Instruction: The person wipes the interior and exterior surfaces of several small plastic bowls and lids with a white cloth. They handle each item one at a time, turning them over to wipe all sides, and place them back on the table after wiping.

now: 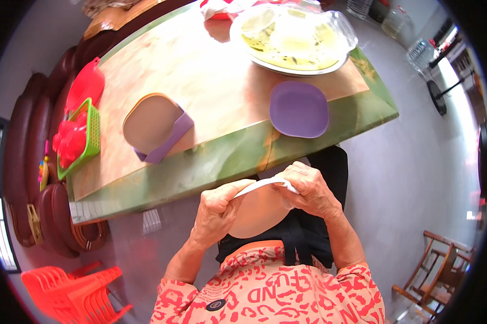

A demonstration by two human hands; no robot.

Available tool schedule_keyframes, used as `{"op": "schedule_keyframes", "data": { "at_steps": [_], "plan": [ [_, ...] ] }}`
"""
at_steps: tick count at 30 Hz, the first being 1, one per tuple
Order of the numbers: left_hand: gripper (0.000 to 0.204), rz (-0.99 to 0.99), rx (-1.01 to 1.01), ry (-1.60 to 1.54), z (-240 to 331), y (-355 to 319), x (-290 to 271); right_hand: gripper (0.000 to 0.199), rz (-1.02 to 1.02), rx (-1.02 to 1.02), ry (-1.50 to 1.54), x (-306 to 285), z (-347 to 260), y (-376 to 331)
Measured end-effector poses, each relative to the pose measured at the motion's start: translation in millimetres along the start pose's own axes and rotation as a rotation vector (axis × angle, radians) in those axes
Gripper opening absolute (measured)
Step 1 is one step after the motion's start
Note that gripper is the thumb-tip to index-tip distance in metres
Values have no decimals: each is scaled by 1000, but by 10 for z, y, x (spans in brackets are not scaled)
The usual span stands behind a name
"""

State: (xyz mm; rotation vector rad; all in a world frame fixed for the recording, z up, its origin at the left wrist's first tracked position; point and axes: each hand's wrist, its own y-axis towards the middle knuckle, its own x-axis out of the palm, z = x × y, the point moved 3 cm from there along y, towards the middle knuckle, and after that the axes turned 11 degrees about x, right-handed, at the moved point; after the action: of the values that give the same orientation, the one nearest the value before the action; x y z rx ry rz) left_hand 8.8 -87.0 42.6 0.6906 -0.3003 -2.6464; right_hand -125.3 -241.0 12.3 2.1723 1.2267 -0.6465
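Observation:
Over my lap, just off the table's near edge, I hold a peach-coloured rounded plate [260, 211] tilted between both hands. My left hand [217, 210] is closed on its left side, the thumb along the upper edge. My right hand [309, 189] grips the upper right edge with bent fingers. A white strip [260, 183] runs along that edge between the hands; whether it is a cloth or the bright rim, I cannot tell. On the table ahead lies a purple rounded-square plate [299, 109]. Further left, similar plates [152, 123] stand in a purple holder [170, 137].
A large basin [292, 40] with clear plastic containers stands at the table's far right. Left are a green basket [92, 135] with red items and a red colander [87, 83]. Red stacked chairs [73, 294], a wooden chair [435, 272] and a brown leather sofa [27, 156] surround the marbled table [216, 156].

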Motion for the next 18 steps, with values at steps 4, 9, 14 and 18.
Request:
{"op": "schedule_keyframes", "data": {
  "at_steps": [4,9,14,18],
  "plan": [
    [30,-130,96,35,-21,189,126,19,113,-12,-273,-122,-44,-25],
    [25,-322,161,-9,151,494,358,26,241,-43,-439,-450,-204,-219],
    [32,-515,282,-106,487,803,877,27,438,131,-347,-863,-107,-825],
    [30,-648,438,-206,731,915,1418,28,529,320,-348,-1133,-56,-1505]
  ]
}}
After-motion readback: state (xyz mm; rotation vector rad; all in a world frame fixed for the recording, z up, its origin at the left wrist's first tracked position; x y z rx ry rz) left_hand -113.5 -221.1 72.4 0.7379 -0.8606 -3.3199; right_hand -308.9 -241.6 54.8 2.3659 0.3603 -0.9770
